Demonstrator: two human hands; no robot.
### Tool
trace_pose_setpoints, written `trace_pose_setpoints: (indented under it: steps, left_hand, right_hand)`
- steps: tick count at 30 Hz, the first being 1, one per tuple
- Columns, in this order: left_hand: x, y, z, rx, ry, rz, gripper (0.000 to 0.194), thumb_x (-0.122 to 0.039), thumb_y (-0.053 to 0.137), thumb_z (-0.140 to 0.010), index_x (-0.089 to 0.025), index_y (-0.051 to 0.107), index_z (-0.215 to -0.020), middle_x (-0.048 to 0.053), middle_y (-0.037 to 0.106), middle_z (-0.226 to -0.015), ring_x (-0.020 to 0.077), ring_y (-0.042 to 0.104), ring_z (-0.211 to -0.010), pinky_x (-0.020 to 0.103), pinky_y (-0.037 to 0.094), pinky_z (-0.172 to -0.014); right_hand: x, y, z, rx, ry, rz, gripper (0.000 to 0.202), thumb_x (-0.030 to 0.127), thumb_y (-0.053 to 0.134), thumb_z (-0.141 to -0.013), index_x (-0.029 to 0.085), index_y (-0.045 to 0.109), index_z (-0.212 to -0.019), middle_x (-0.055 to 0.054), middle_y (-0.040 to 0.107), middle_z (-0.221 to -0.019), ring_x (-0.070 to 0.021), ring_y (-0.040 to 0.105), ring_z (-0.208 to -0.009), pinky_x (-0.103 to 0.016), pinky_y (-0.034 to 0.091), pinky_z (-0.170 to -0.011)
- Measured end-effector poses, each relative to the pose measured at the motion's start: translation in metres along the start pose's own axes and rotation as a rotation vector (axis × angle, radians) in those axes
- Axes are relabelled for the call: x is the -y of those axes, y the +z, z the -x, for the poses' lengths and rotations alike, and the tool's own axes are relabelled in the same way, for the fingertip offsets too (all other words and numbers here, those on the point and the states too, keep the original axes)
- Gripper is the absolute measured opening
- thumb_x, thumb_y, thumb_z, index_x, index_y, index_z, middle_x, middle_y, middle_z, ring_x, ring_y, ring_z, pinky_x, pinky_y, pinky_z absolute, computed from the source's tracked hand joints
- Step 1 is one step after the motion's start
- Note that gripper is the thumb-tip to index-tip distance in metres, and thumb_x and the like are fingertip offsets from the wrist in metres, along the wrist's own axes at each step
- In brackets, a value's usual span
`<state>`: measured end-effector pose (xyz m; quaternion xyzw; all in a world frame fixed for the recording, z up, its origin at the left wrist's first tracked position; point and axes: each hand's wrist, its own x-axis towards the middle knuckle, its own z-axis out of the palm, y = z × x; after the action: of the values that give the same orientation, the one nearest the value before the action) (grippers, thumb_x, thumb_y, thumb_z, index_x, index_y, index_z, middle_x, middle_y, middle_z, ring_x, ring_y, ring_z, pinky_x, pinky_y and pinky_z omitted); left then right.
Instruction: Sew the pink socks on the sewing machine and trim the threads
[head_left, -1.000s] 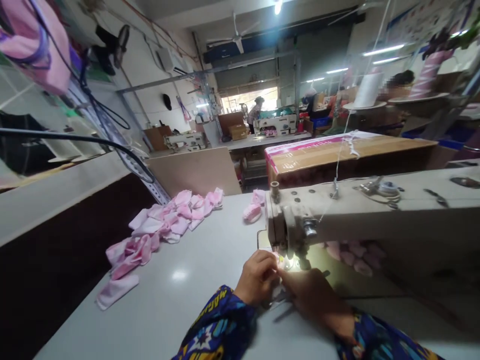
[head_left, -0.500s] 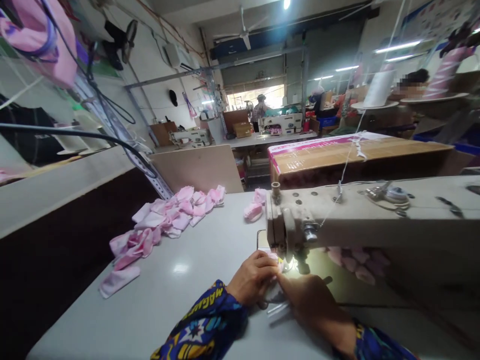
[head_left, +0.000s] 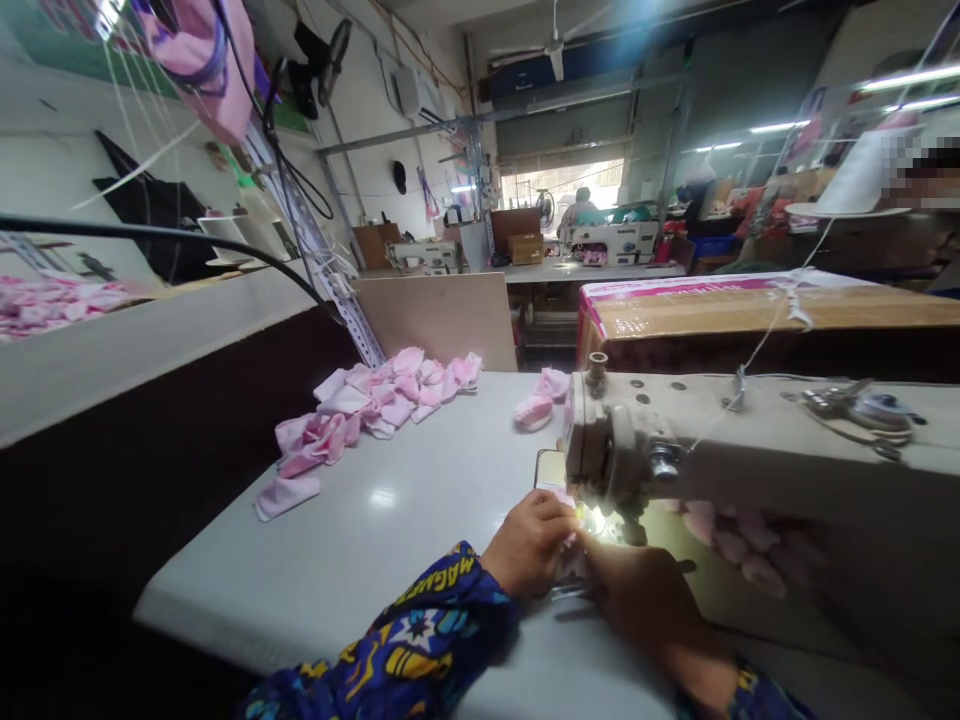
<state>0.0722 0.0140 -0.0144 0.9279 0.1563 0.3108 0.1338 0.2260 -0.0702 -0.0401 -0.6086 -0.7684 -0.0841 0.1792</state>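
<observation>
Beneath the head of a sewing machine (head_left: 757,430), a small pink cloth piece (head_left: 571,560) lies by the lit needle area. My left hand (head_left: 531,540) is closed on it, fingers bent together just left of the needle. My right hand (head_left: 637,590) meets it from the right, its fingertips pressed on the same cloth; its far fingers are hidden. On the white table (head_left: 390,580), a heap of pink cloth pieces (head_left: 375,400) lies to the left. Two or so more pink pieces (head_left: 536,405) sit behind the machine head, and several others (head_left: 750,545) show under the machine arm.
A beige board (head_left: 442,315) stands at the table's back edge. Behind the machine is a large cardboard box (head_left: 690,310). A white thread cone (head_left: 862,170) stands at the upper right. A black cable (head_left: 187,240) crosses the upper left. Farther back, a person (head_left: 579,210) is near another sewing machine.
The view has turned left, so the scene sits farther right in the frame. Both hands stay together at the needle area, still on the cloth.
</observation>
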Motion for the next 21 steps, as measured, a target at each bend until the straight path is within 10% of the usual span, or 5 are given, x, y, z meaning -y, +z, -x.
trace_pose_setpoints:
  steps: [9, 21]
  left_hand:
    - [0.009, -0.019, -0.009, 0.093, 0.024, 0.17, 0.022, -0.018, 0.044, -0.087, -0.019, 0.062, -0.075, 0.005, 0.066, -0.077, 0.0156, 0.061, -0.078, 0.027, 0.052, -0.074]
    - [0.002, -0.025, -0.01, 0.132, 0.152, -0.008, 0.016, -0.012, 0.041, -0.086, -0.016, 0.056, -0.09, 0.009, 0.057, -0.087, 0.0189, 0.052, -0.084, 0.031, 0.048, -0.076]
  right_hand:
    - [-0.002, -0.006, -0.003, -0.05, -0.139, -0.044, 0.052, 0.005, 0.046, -0.071, 0.019, 0.057, -0.12, 0.001, 0.066, -0.063, -0.0161, 0.059, -0.05, -0.028, 0.024, -0.045]
    - [0.001, -0.012, -0.009, -0.001, 0.101, 0.102, 0.025, 0.024, 0.056, -0.086, 0.021, 0.062, -0.111, -0.007, 0.068, -0.08, -0.018, 0.061, -0.055, -0.028, 0.027, -0.049]
